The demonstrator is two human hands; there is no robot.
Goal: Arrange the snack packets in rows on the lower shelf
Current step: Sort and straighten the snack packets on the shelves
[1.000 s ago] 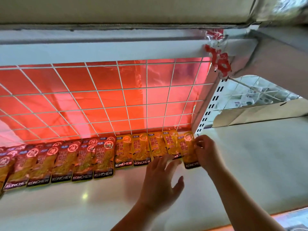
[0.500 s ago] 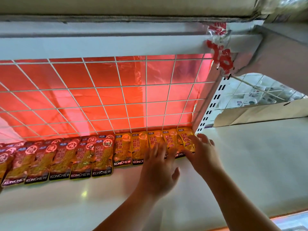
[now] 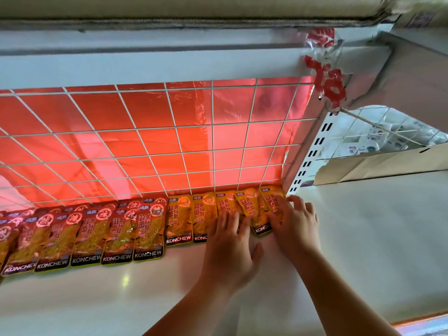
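A row of flat snack packets lies along the back of the white lower shelf [image 3: 121, 299], against a wire grid. The left ones are red-topped packets [image 3: 92, 236], the right ones orange packets [image 3: 180, 220], all marked KONCHEW. My left hand [image 3: 230, 251] lies flat with straight fingers on the orange packets near the right end. My right hand [image 3: 294, 224] presses its spread fingers on the last orange packet [image 3: 271, 197] in the corner. Between the two hands one orange packet [image 3: 252, 209] sticks out, slightly tilted.
A white wire grid [image 3: 169, 141] with red foil behind it backs the shelf. A slotted white upright [image 3: 308, 154] bounds the row on the right. Beyond it lie a cardboard flap [image 3: 375, 163] and more shelf. The upper shelf edge [image 3: 169, 44] hangs overhead.
Both hands moved forward onto the orange packets and flattened. The right hand let go of the end packet, which now lies pushed back into the corner with the others.
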